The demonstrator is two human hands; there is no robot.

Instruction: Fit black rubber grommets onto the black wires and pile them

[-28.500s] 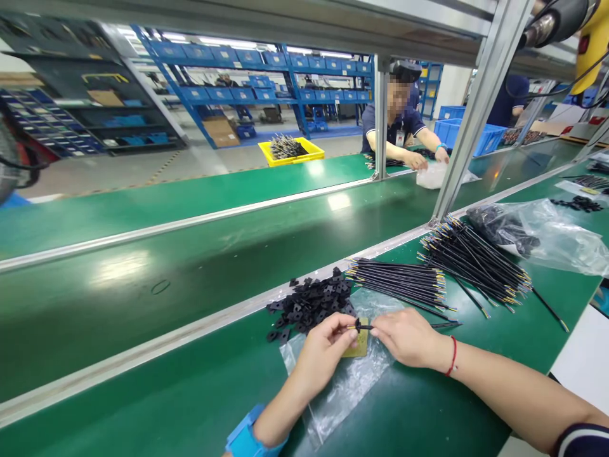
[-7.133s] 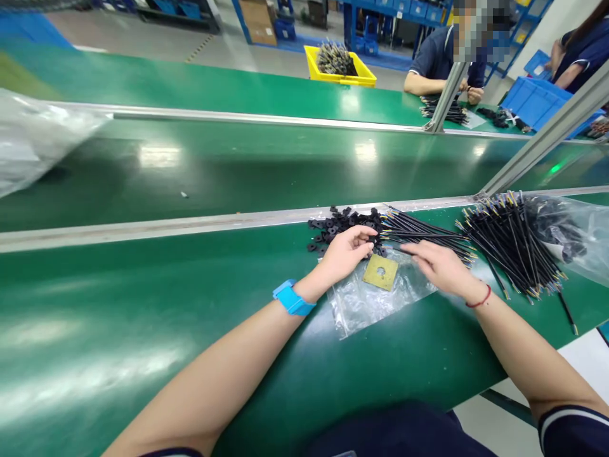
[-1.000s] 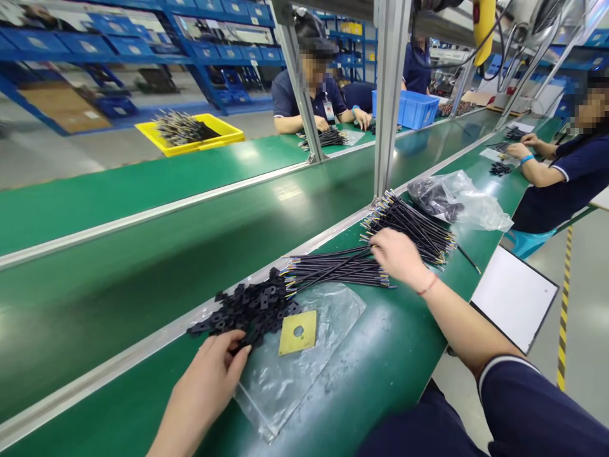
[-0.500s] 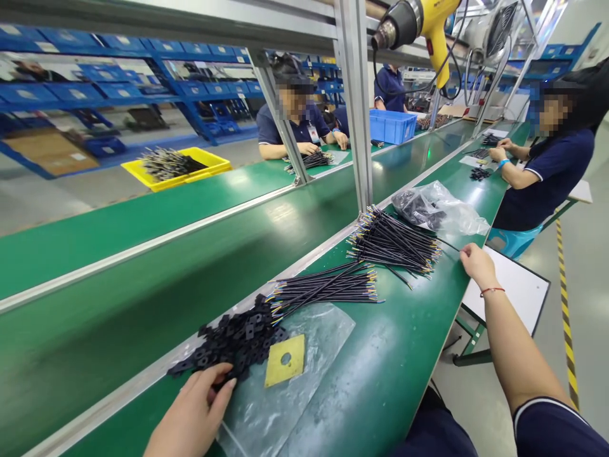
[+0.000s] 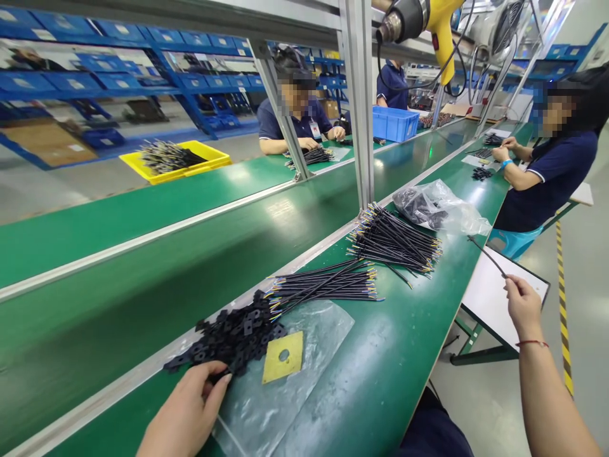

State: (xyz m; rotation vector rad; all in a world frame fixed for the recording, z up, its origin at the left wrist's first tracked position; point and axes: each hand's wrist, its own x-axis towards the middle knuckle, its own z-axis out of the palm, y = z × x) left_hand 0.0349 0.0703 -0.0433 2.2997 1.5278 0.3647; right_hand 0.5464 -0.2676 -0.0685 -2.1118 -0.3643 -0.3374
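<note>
My right hand (image 5: pixel 524 308) is closed round one end of a thin black cable (image 5: pixel 489 256), which slants up and left past the edge of the green bench. My left hand (image 5: pixel 190 406) rests at the near edge of a heap of small black parts (image 5: pixel 238 333) with holes. Its thumb and forefinger are pinched on one small black part, mostly hidden by the fingers. Beside the heap, a yellow square plate (image 5: pixel 272 366) with a round hole lies on a clear plastic bag (image 5: pixel 314 343). Cut cables (image 5: pixel 328 285) with coloured wire ends lie behind the plate.
A larger cable bundle (image 5: pixel 394 241) and a bag of dark parts (image 5: pixel 432 206) lie farther along the bench. A metal post (image 5: pixel 359 108) stands at its rim. A yellow heat gun (image 5: pixel 440 38) hangs overhead. Co-workers sit across (image 5: pixel 295 114) and to the right (image 5: pixel 561 152).
My right hand has moved right and down, drawing the cable away from the large bundle. My left hand stays at the heap, its thumb and forefinger closer together.
</note>
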